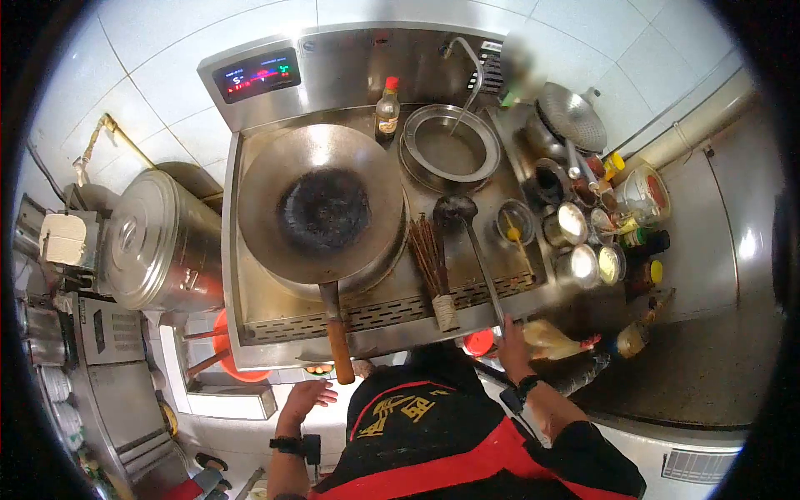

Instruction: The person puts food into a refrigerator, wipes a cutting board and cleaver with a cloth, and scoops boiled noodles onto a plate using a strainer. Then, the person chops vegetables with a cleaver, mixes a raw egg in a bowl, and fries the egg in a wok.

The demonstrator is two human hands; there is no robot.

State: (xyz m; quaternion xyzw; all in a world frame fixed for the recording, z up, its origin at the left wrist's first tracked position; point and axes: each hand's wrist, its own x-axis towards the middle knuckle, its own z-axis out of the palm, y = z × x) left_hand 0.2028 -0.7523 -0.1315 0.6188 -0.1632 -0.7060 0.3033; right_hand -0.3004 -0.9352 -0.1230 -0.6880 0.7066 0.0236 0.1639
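Observation:
A large wok [327,212] with a dark bottom sits on the left burner, its wooden handle [340,354] pointing toward me. My left hand [310,398] is just left of and below that handle, fingers apart and holding nothing. My right hand [513,348] is at the stove's front edge, its fingers closed around the handle end of a long ladle [483,265]. The ladle's dark bowl rests on the stove top. Left of the ladle lies a bamboo wok brush [429,262] with a wrapped grip.
A water pot [450,150] stands under a curved faucet [479,71], beside a red-capped bottle [387,112]. Seasoning containers [583,265] and a strainer [575,117] crowd the right. A big lidded steel pot [154,242] stands left. A small bowl [515,221] holds something yellow.

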